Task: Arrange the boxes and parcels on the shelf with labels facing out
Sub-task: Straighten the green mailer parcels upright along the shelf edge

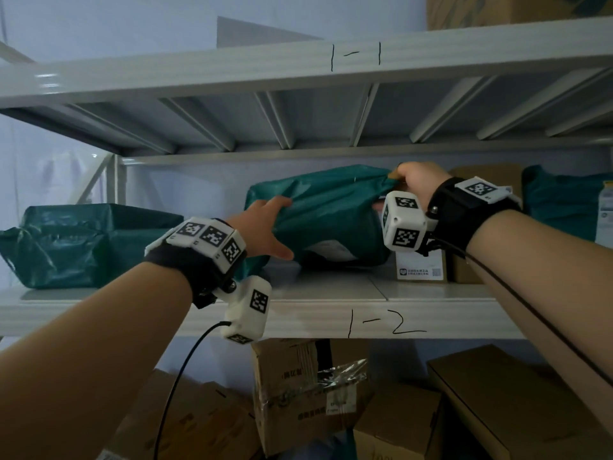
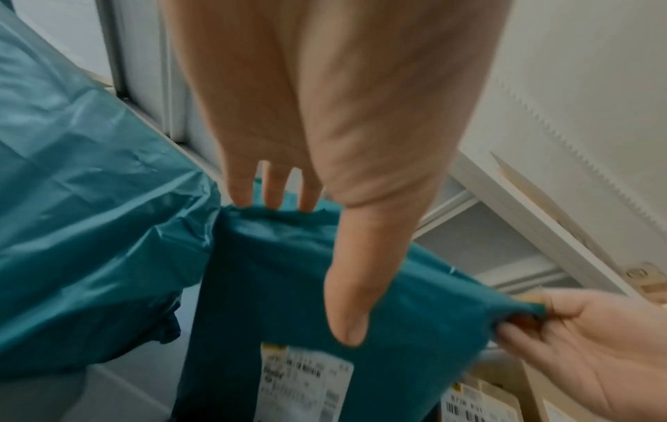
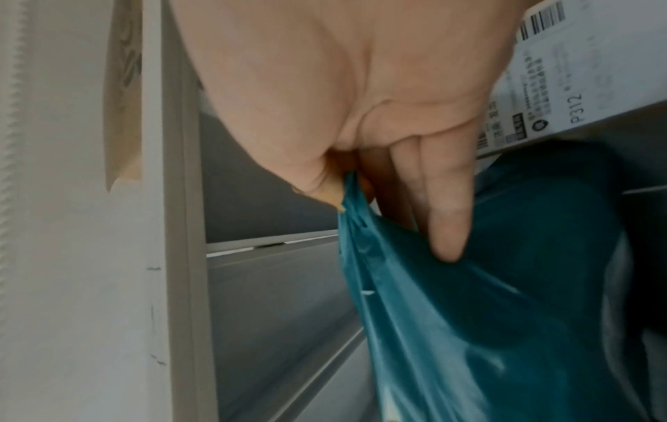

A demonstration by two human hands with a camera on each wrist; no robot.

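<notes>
A teal plastic parcel (image 1: 331, 210) stands tilted in the middle of the shelf marked 1-2 (image 1: 331, 295). My left hand (image 1: 278, 227) grips its left edge, fingers over the back and thumb flat on the front (image 2: 317, 265). My right hand (image 1: 403, 175) pinches the parcel's bunched upper right corner (image 3: 346, 188). The parcel (image 2: 274, 285) carries a white shipping label (image 2: 307, 379) low on the face turned toward me; in the head view this label (image 1: 331, 252) shows only partly in shadow.
A larger teal parcel (image 1: 76, 244) lies at the shelf's left. A small labelled carton (image 1: 421, 268), a brown box (image 1: 487, 180) and another teal parcel (image 1: 564, 200) crowd the right. The 1-1 beam (image 1: 355, 58) hangs overhead. Cardboard boxes (image 1: 308, 393) fill the level below.
</notes>
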